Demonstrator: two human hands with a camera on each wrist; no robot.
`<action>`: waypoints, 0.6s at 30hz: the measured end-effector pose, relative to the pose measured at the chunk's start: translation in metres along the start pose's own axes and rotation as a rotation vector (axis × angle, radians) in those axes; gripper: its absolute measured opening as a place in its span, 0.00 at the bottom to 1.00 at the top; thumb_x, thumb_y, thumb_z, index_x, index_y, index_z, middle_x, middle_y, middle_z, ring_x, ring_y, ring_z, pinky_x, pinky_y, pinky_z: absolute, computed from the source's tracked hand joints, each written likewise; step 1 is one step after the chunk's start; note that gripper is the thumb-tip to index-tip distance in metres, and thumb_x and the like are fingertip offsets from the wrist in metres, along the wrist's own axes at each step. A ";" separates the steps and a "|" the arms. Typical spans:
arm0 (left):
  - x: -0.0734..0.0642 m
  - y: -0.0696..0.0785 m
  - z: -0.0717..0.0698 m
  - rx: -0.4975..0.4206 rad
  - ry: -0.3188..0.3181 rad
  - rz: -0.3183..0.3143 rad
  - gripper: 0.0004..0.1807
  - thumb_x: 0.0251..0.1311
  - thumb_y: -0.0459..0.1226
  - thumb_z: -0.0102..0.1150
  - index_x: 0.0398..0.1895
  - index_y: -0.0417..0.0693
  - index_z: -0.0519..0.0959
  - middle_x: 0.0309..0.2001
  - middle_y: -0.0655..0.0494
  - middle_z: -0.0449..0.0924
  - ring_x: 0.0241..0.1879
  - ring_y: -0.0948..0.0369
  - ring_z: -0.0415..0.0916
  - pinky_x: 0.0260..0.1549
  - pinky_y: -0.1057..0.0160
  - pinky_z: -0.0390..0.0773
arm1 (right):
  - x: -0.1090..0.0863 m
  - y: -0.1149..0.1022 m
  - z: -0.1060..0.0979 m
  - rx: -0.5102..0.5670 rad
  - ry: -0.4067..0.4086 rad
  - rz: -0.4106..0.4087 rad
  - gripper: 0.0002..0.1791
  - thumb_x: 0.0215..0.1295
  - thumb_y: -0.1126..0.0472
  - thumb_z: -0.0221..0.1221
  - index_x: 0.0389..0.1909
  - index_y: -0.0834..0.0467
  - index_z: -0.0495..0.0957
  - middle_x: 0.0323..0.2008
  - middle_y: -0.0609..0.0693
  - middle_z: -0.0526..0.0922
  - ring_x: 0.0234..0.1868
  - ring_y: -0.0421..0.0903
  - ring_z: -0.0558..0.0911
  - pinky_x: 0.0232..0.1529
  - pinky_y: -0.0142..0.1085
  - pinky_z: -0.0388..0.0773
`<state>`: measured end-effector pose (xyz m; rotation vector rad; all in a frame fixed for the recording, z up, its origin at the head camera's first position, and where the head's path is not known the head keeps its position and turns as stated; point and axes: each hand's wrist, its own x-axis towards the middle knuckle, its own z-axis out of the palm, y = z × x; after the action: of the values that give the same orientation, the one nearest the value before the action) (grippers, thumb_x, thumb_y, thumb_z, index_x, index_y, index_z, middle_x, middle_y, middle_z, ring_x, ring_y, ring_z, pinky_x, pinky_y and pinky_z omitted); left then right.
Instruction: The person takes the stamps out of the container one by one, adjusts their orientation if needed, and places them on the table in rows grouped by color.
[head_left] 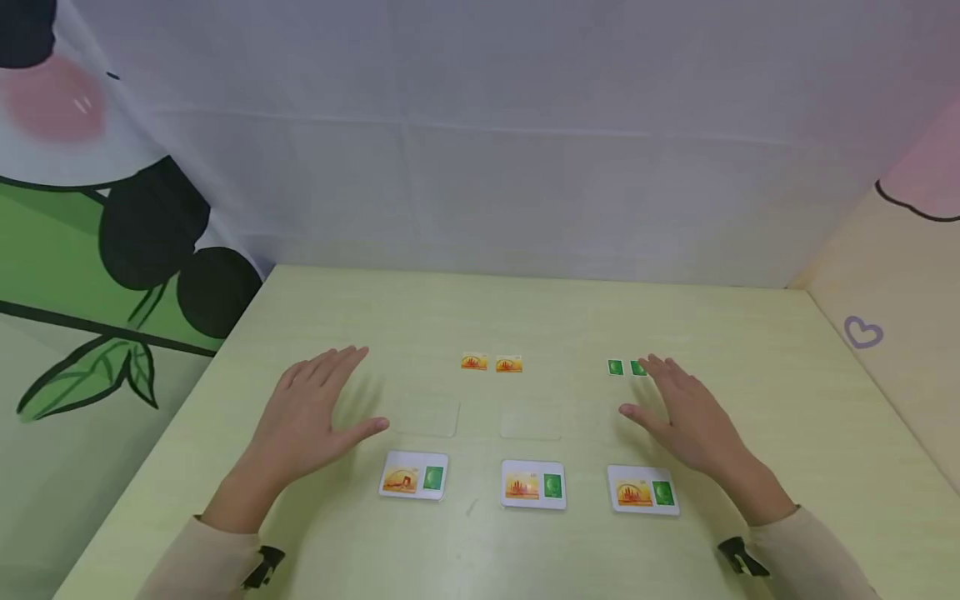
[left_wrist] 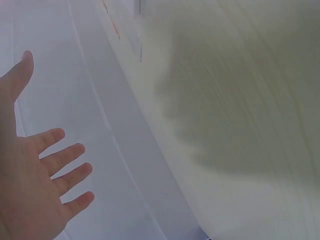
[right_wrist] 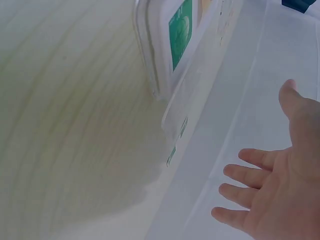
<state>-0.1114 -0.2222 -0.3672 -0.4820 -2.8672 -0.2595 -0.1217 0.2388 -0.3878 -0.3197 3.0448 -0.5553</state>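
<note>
My left hand [head_left: 303,421] hovers over the left part of the table, fingers straight and thumb spread, holding nothing. On the other side my right hand [head_left: 690,421] is held the same way, with its fingertips overlapping a small green stamp [head_left: 637,367] in the head view. A second green stamp [head_left: 615,367] lies beside that one. Two orange stamps [head_left: 508,364] lie side by side at the back middle. Nearer the front are three white cards, left [head_left: 414,475], middle [head_left: 533,485] and right [head_left: 643,490], each bearing one orange and one green stamp.
Between the cards and the loose stamps, thin clear rectangular pieces [head_left: 531,418] lie on the pale wooden table [head_left: 480,558], only faintly visible. A white cloth [head_left: 480,192] hangs behind the back edge. Patterned panels [head_left: 900,350] stand at both sides.
</note>
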 end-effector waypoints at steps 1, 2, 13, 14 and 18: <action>0.000 0.000 0.000 -0.001 -0.002 0.002 0.48 0.50 0.64 0.60 0.71 0.51 0.60 0.68 0.45 0.66 0.67 0.44 0.62 0.64 0.41 0.57 | 0.000 0.000 0.001 0.000 -0.002 0.002 0.47 0.64 0.34 0.52 0.72 0.61 0.53 0.72 0.66 0.56 0.73 0.67 0.55 0.68 0.62 0.52; 0.000 -0.001 0.000 -0.004 -0.005 0.003 0.47 0.51 0.64 0.60 0.70 0.51 0.61 0.68 0.45 0.67 0.66 0.44 0.63 0.63 0.41 0.57 | 0.001 0.000 0.001 0.003 -0.007 0.004 0.47 0.64 0.34 0.52 0.72 0.62 0.53 0.72 0.66 0.56 0.72 0.68 0.56 0.68 0.63 0.54; 0.000 -0.001 0.003 -0.003 -0.066 0.050 0.47 0.46 0.64 0.64 0.68 0.51 0.65 0.63 0.48 0.72 0.64 0.47 0.66 0.61 0.42 0.61 | 0.006 -0.008 0.008 0.027 -0.015 -0.047 0.45 0.63 0.35 0.54 0.71 0.62 0.57 0.71 0.64 0.60 0.72 0.66 0.58 0.65 0.63 0.58; 0.000 -0.001 0.003 -0.002 -0.076 0.058 0.47 0.46 0.63 0.64 0.68 0.51 0.65 0.63 0.48 0.73 0.64 0.47 0.66 0.61 0.42 0.61 | 0.007 -0.008 0.008 0.025 -0.015 -0.051 0.46 0.63 0.35 0.54 0.71 0.62 0.57 0.71 0.64 0.61 0.72 0.66 0.58 0.65 0.63 0.59; 0.001 0.001 0.004 0.007 -0.091 0.077 0.47 0.45 0.64 0.65 0.67 0.51 0.66 0.62 0.48 0.73 0.64 0.47 0.67 0.61 0.42 0.62 | 0.009 -0.010 0.009 0.022 -0.027 -0.061 0.46 0.62 0.35 0.55 0.70 0.62 0.58 0.71 0.64 0.61 0.72 0.66 0.58 0.65 0.62 0.59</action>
<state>-0.1131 -0.2205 -0.3707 -0.6164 -2.9282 -0.2195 -0.1282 0.2248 -0.3932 -0.4173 3.0100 -0.5819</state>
